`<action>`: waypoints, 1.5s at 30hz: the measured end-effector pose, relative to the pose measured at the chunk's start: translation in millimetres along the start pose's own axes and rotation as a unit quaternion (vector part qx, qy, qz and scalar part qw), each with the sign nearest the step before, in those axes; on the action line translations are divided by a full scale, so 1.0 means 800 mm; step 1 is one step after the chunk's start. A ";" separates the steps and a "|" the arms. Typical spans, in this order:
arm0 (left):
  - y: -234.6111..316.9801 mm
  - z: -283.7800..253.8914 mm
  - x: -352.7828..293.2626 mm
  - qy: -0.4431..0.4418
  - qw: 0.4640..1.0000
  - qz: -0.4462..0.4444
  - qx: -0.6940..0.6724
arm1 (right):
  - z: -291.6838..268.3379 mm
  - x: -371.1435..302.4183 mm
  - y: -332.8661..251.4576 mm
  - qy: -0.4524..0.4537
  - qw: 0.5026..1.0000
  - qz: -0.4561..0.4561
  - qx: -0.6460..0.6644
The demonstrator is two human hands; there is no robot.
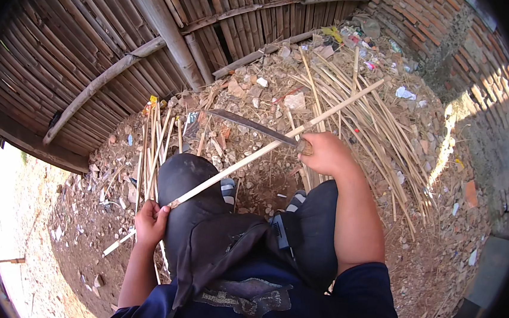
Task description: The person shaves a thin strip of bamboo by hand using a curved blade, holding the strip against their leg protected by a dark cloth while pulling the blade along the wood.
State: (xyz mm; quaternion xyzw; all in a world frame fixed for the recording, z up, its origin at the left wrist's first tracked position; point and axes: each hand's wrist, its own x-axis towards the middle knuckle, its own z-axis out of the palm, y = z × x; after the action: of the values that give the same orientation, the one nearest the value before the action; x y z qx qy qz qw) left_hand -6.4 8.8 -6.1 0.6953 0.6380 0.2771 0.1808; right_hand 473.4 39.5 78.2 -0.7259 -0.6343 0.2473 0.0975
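My left hand [151, 222] is closed around a long pale bamboo strip [236, 168], close to its lower left end. From there the strip slants up across my left knee toward the far right. In my right hand [325, 154] is the wooden handle of a machete [248, 123], gripped above my right knee. Its long dark blade points left and crosses the strip just beside my right fist. Whether the edge bites into the strip, I cannot tell.
Many bamboo strips [381, 139] lie heaped on the rubble-strewn ground at the right. A smaller bundle [153, 136] rests by my left knee. A bamboo slat wall [84, 44] stands at the far left, a brick wall [420, 22] at the far right.
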 end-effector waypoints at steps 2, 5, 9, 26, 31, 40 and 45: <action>-0.003 0.001 0.000 0.000 1.000 -0.001 0.000 | 0.003 0.004 0.004 -0.007 1.000 -0.004 0.006; -0.004 0.002 0.000 0.001 1.000 0.005 -0.006 | 0.008 0.009 0.021 0.014 1.000 -0.023 0.017; -0.004 0.002 0.001 -0.002 1.000 0.003 -0.002 | 0.006 0.011 0.027 0.015 1.000 -0.018 0.016; -0.002 0.002 0.000 -0.002 1.000 -0.003 0.006 | 0.005 0.007 0.019 0.016 1.000 0.001 -0.003; -0.004 0.003 0.000 0.001 1.000 0.000 -0.001 | 0.005 0.008 0.020 0.017 1.000 -0.002 -0.005; 0.002 0.002 0.002 0.005 1.000 0.019 0.003 | 0.007 0.009 0.022 0.021 1.000 -0.003 -0.007; 0.004 0.002 0.002 0.009 1.000 0.022 0.007 | 0.006 0.009 0.021 0.016 1.000 -0.006 -0.005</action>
State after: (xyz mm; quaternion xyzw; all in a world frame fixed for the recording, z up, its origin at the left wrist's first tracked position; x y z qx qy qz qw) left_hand -2.7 9.7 -5.1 0.7078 0.6262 0.2827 0.1639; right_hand 486.4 42.3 64.5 -0.7266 -0.6381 0.2318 0.1053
